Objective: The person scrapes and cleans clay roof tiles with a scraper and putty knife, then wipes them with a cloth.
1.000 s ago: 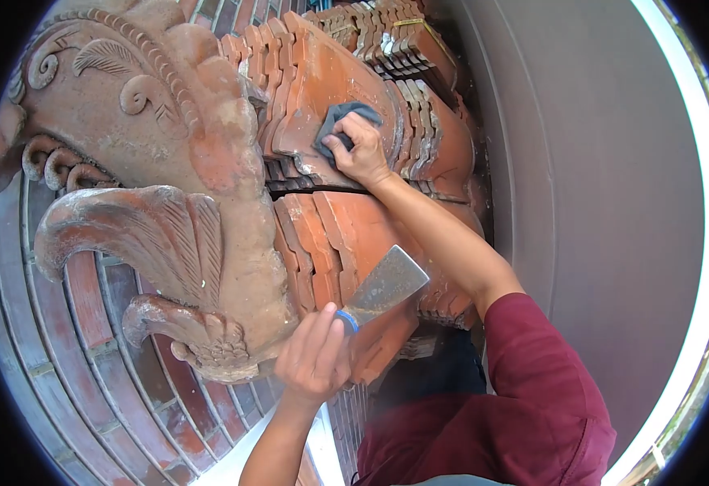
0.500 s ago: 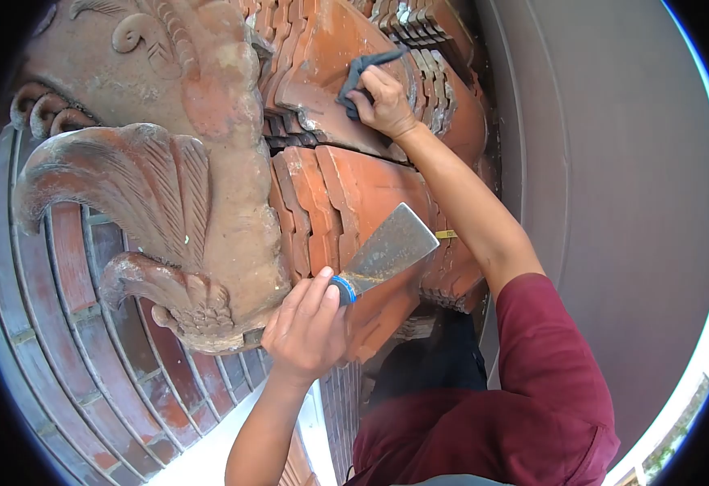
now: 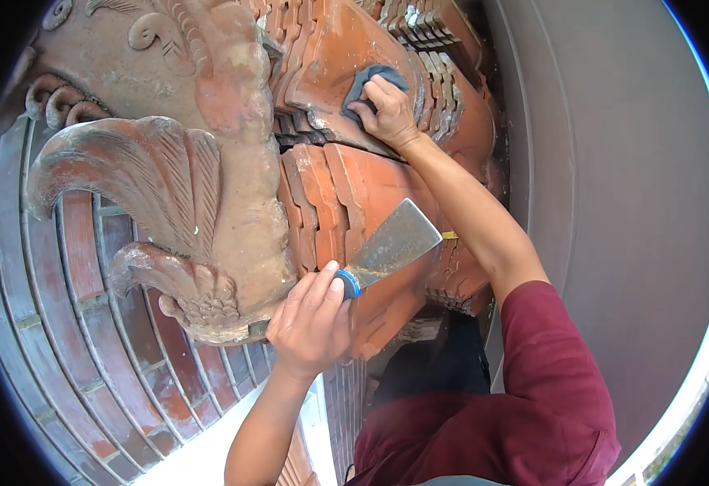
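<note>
My left hand (image 3: 310, 328) is closed around the handle of a putty knife (image 3: 395, 243), its wide, stained blade pointing up and to the right. Most of the dark handle is hidden in my fingers; a blue ring shows at its end. Farther up, my right hand (image 3: 388, 113) presses a dark grey cloth (image 3: 356, 97) onto the face of an orange clay roof tile (image 3: 334, 69). That tile is the outer one of a stack. Below it, another stack of clay tiles (image 3: 378, 182) stands behind the blade.
A carved terracotta ornament (image 3: 245, 178) with leaf-like curls stands at the left, before a brick wall (image 3: 79, 324). More stacked tiles (image 3: 431, 24) are at the top. A large grey-brown panel (image 3: 613, 162) runs along the right. Something small and yellow (image 3: 449, 236) shows beside my right forearm.
My right hand has shifted slightly on the tile, and the cloth is now bunched differently around the fingers. The putty knife stays in my left hand. The whole view has shifted a little.
</note>
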`<action>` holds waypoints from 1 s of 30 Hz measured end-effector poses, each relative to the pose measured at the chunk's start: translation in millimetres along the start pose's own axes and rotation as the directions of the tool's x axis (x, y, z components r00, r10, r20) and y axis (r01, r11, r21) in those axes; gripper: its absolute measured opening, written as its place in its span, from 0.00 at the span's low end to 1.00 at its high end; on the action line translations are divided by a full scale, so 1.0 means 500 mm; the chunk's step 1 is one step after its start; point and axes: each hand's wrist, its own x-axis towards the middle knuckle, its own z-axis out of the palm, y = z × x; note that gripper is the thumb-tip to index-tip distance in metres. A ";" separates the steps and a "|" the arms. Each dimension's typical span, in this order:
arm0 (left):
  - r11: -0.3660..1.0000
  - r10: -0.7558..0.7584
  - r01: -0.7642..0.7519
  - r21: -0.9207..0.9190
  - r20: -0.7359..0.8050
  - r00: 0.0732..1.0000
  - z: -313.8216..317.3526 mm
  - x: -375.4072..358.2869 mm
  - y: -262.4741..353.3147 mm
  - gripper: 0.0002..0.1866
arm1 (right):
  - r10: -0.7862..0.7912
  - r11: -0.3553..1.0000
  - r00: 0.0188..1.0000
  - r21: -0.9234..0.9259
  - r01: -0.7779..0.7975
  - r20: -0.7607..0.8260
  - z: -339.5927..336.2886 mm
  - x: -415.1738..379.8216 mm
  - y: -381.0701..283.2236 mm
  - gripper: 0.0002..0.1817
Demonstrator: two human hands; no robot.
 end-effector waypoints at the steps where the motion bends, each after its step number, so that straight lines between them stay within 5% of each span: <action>1: 1.000 -0.003 0.003 0.003 0.003 1.000 -0.001 -0.002 0.000 0.24 | 0.064 0.998 0.997 0.025 -0.065 0.038 0.001 -0.003 -0.004 0.14; 7: 1.000 -0.003 0.003 0.005 0.009 1.000 -0.001 -0.003 -0.001 0.25 | -0.096 0.987 0.964 0.102 0.124 -0.248 0.053 0.094 -0.060 0.13; 14: 0.999 0.007 -0.003 0.043 -0.079 0.997 0.009 0.000 -0.003 0.19 | 0.160 0.975 0.978 0.175 -0.135 -0.137 0.029 0.037 -0.044 0.11; 19: 1.000 0.000 0.000 0.017 -0.029 1.000 0.004 -0.006 -0.002 0.23 | 0.017 0.987 0.966 0.159 0.026 -0.259 0.049 0.091 -0.074 0.13; 23: 0.999 0.004 0.000 0.043 -0.081 0.997 0.010 -0.003 -0.005 0.21 | 0.164 0.965 0.986 0.210 -0.156 -0.023 0.025 0.040 -0.056 0.13; 27: 0.999 0.001 0.002 0.041 -0.094 0.996 0.013 -0.004 -0.006 0.21 | -0.005 0.950 0.994 0.310 -0.028 0.106 -0.015 0.051 -0.108 0.13; 30: 0.999 0.000 0.003 0.035 -0.075 0.997 0.008 -0.004 -0.004 0.22 | 0.082 0.961 0.980 0.247 -0.126 0.183 -0.004 0.062 -0.083 0.15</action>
